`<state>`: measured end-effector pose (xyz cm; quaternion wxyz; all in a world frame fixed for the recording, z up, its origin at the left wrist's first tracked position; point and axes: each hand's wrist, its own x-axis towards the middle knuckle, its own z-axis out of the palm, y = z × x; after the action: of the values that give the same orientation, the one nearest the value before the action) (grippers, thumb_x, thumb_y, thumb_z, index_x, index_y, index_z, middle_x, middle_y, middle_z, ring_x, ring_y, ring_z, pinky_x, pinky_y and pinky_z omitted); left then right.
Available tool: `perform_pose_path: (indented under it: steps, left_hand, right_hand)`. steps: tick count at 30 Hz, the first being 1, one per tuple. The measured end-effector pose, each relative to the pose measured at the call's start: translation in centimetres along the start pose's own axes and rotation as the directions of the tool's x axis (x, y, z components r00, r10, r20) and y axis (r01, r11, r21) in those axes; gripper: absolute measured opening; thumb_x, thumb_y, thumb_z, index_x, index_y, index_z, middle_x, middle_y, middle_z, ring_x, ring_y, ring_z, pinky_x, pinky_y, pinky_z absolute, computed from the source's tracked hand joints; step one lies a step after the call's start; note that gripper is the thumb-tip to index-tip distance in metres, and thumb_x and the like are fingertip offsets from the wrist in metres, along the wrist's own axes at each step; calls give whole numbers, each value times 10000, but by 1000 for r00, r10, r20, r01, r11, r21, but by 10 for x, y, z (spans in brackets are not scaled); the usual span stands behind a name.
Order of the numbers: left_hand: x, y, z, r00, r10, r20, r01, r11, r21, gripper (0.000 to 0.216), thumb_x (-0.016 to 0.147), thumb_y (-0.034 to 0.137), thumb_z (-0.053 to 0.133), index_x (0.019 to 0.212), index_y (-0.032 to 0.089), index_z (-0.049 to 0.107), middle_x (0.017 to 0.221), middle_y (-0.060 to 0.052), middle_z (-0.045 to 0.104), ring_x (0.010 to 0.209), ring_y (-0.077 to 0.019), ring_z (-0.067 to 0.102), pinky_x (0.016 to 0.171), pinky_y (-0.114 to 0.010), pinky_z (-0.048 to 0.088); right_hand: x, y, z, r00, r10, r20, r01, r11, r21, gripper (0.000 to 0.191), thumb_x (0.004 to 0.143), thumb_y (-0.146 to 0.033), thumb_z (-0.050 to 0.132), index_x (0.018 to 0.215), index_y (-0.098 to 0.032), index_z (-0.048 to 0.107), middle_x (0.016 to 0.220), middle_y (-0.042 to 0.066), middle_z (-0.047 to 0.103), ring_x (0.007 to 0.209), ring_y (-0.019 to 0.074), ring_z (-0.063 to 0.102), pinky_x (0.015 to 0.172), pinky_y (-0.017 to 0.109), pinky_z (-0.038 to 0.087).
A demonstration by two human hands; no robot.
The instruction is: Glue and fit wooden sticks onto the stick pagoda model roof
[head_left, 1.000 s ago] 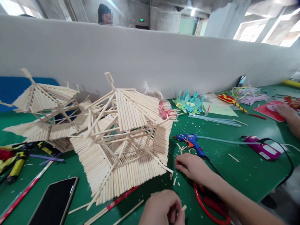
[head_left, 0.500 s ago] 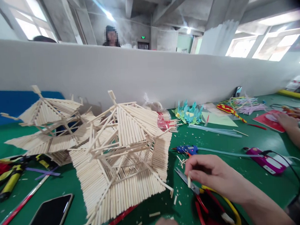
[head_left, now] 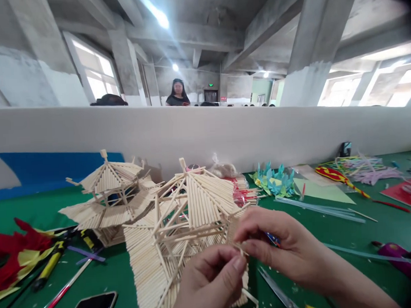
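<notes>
This is a craft workshop set up in a bare industrial hall, with raw concrete beams point(head_left: 254, 29) and pillars point(head_left: 300, 68) overhead and large windows point(head_left: 96, 77) far left and right. A long green worktable point(head_left: 366, 238) runs along a low white partition point(head_left: 204, 131), strewn with stick-built pavilion models point(head_left: 191, 218), paper flowers point(head_left: 271, 180), coloured strips point(head_left: 359, 170) and hand tools point(head_left: 50, 265). A person point(head_left: 178, 92) stands beyond the partition.
</notes>
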<state>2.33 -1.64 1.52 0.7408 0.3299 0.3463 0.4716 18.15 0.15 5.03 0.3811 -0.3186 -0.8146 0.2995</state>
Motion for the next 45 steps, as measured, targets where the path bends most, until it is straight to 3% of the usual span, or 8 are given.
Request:
perform_pose_path:
  steps: [5, 10, 18, 23, 31, 37, 41, 45]
  left_hand:
    - [14, -2, -7, 1000, -30, -9, 28, 983, -184, 179, 555, 271, 806, 590, 142, 686, 438, 64, 458, 408, -24, 356, 440, -137, 275]
    - [17, 2, -3, 999, -27, -26, 20, 965, -261, 160, 544, 227, 814, 634, 146, 710, 439, 58, 492, 428, -26, 390, 476, -130, 325]
    - [25, 2, -5, 997, -63, -41, 48, 949, -312, 177, 549, 250, 814, 595, 136, 686, 426, 37, 535, 424, -38, 441, 485, -152, 349]
    - [29, -1, -5, 999, -41, 19, 45, 932, -360, 183, 572, 254, 801, 550, 137, 662, 389, 38, 527, 354, -27, 397, 422, -145, 288]
    - [32, -3, -7, 998, -57, 16, 59, 931, -359, 202, 575, 258, 799, 625, 107, 675, 399, 41, 514, 390, -31, 413, 443, -135, 317]
    - [33, -4, -7, 999, 10, -43, -23, 949, -314, 223, 576, 260, 795, 540, 97, 648, 409, 34, 516, 399, -29, 417, 425, -123, 305]
    - [30, -3, -5, 997, 33, -68, -51, 958, -281, 225, 535, 284, 814, 597, 98, 703, 392, 38, 519, 355, -16, 396, 378, -119, 266]
    - [26, 0, -3, 989, 11, -145, -51, 960, -275, 252, 490, 246, 835, 689, 125, 738, 414, 30, 544, 400, -27, 442, 422, -112, 336]
  right_hand:
    - [-1, 18, 8, 981, -153, -122, 141, 985, -102, 298, 760, -182, 641, 1048, -243, 589, 915, 22, 549, 827, 131, 537, 711, 273, 464]
    - [4, 27, 10, 964, -219, -153, 189, 963, -191, 254, 766, -179, 631, 1018, -213, 617, 865, 32, 531, 774, 134, 534, 639, 267, 476]
    - [14, 31, 5, 956, -288, -61, 230, 858, -459, 290, 819, -187, 543, 1106, -207, 577, 889, 59, 526, 764, 164, 485, 627, 318, 450]
    - [15, 35, 7, 937, -331, -114, 258, 873, -414, 370, 803, -167, 569, 1167, -212, 515, 918, 54, 520, 814, 163, 497, 674, 313, 464]
    - [11, 45, 14, 897, -405, -180, 311, 865, -395, 297, 768, -73, 592, 1020, -232, 600, 807, 19, 529, 701, 127, 477, 567, 259, 427]
    - [14, 52, 20, 846, -476, -239, 325, 817, -476, 291, 759, -65, 604, 1002, -225, 617, 752, 11, 530, 663, 127, 448, 564, 273, 407]
    - [15, 54, 24, 841, -471, -267, 302, 817, -491, 286, 752, -75, 615, 988, -237, 621, 751, 7, 540, 662, 129, 454, 562, 268, 409]
    - [16, 54, 24, 840, -476, -261, 306, 812, -497, 257, 747, -79, 619, 966, -212, 633, 751, 15, 545, 670, 128, 460, 577, 269, 414]
